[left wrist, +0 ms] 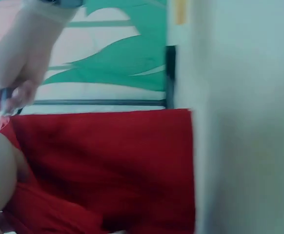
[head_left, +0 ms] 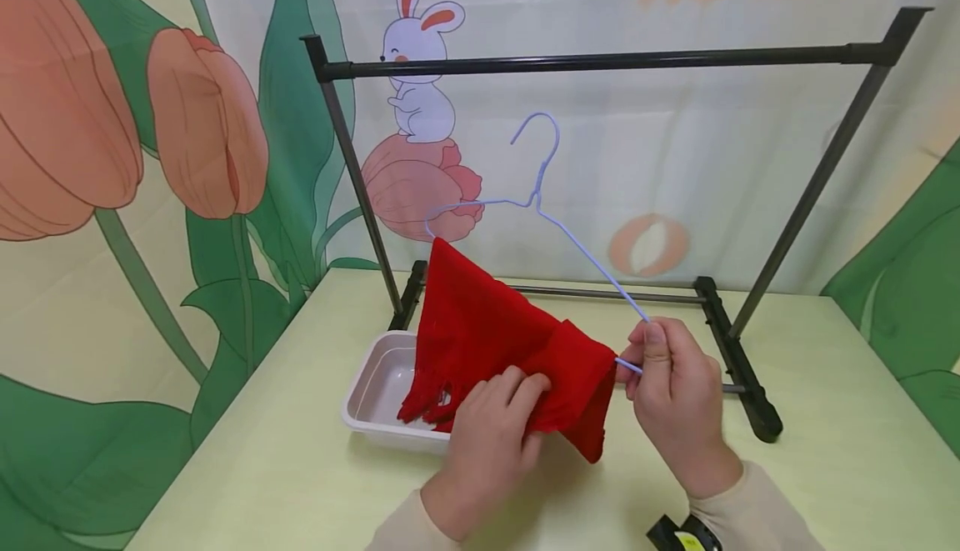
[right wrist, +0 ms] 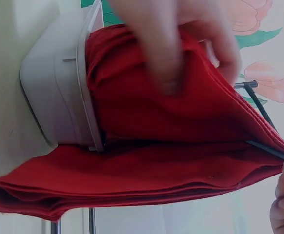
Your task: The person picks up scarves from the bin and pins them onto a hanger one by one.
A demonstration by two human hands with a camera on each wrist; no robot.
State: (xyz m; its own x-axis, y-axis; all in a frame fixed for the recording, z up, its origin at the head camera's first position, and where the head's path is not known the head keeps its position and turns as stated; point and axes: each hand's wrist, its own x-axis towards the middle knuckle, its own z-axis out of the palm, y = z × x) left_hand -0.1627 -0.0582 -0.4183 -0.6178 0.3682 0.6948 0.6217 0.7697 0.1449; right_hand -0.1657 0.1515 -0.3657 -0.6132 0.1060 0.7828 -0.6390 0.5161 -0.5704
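A red scarf [head_left: 495, 309] with a fringed end hangs folded over the lower bar of a light-purple wire hanger [head_left: 539, 188]. My right hand [head_left: 678, 393] pinches the hanger at its right corner between thumb and fingers. Lower on the cloth, my left hand [head_left: 491, 426] grips the front layer; in the right wrist view its thumb [right wrist: 169, 73] lies on the near side with fingers behind. The fringed end reaches into a white plastic tub [head_left: 397, 436]. In the left wrist view the scarf [left wrist: 117, 161] hangs as a broad flat panel. The hanger's hook points up, off the rack.
A black clothes rack [head_left: 600, 62] stands behind the hanger, its right foot [head_left: 757, 409] close to my right hand. The pale table [head_left: 247, 459] reaches back to a printed curtain [head_left: 712, 159] with tulips and a rabbit.
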